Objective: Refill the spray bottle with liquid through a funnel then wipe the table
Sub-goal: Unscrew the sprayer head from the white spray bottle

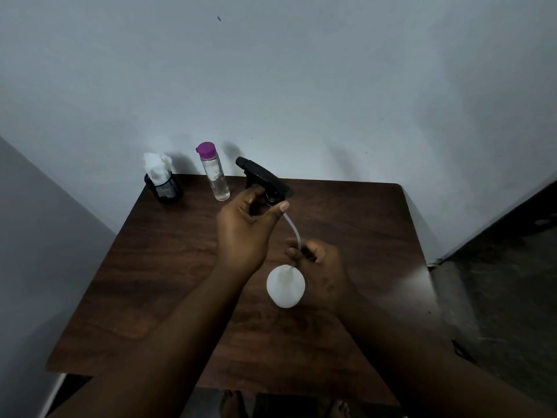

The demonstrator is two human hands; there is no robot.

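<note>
Presently, the black spray head (262, 179) is held clear of the tabletop (346, 224) by the left hand (244, 227). Its collar is pinched between the thumb and the curled fingers, and its nozzle is pointed toward the far left. A thin translucent dip tube (290, 227) is seen running from the collar down to the mouth of the white bottle (285, 288), where its lower end is lost to view. The head is thus unscrewed and raised above the bottle.

The white bottle is positioned near the middle of the tabletop and is viewed almost from above. The right hand (319, 263) is placed against its far right side with the fingers curled at the neck, just beside the tube; the bottle is taken to be gripped there, though the contact is partly hidden by shadow.

At the far left corner, a clear bottle (216, 179) with a purple cap is stood upright. Just to its left, a black mesh holder (165, 190) is noted with white tissue (156, 167) bunched in it. Both are set close to the grey wall (301, 86).
</note>
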